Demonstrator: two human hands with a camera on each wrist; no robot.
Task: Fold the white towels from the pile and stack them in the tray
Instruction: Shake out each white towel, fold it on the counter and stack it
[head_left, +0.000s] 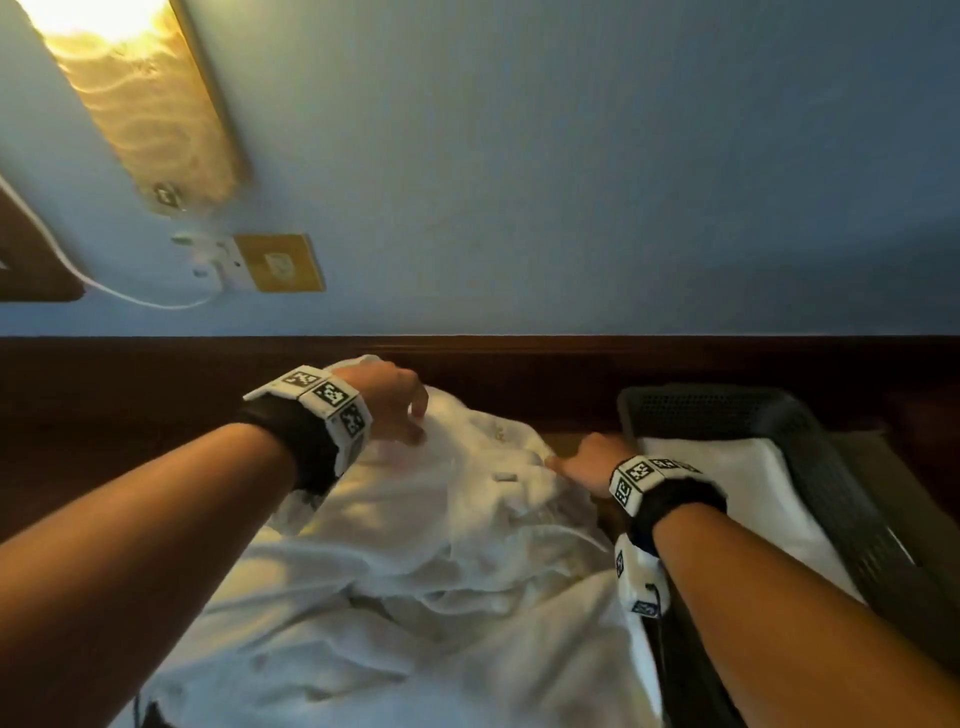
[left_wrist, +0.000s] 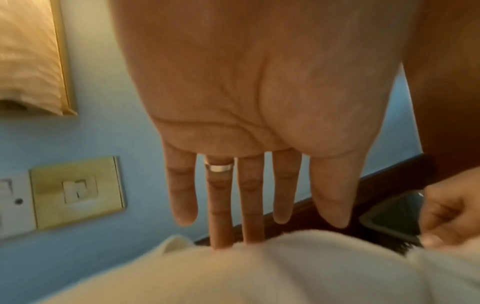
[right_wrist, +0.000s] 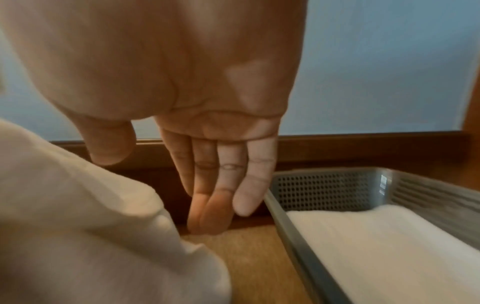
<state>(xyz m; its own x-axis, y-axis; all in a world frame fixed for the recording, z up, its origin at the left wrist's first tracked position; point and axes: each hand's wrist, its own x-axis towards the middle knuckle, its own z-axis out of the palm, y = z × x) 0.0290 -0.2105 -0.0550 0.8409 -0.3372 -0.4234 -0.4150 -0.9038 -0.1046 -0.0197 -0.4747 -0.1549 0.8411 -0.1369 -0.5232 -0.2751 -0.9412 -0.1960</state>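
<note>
The towels in the pile are seen to be plain white, as is the folded towel laid in the grey tray, whose walls are dotted with small holes. The wall is painted pale blue above dark brown wood trim, and a brass-coloured switch plate is fixed to it. Black-and-white square-patterned bands are worn on both wrists.

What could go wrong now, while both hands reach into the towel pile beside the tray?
The towel pile is tangled, so the left hand may lift several towels together. The right hand is open between the pile and the tray; a dragged towel might disturb the folded towel inside.
</note>
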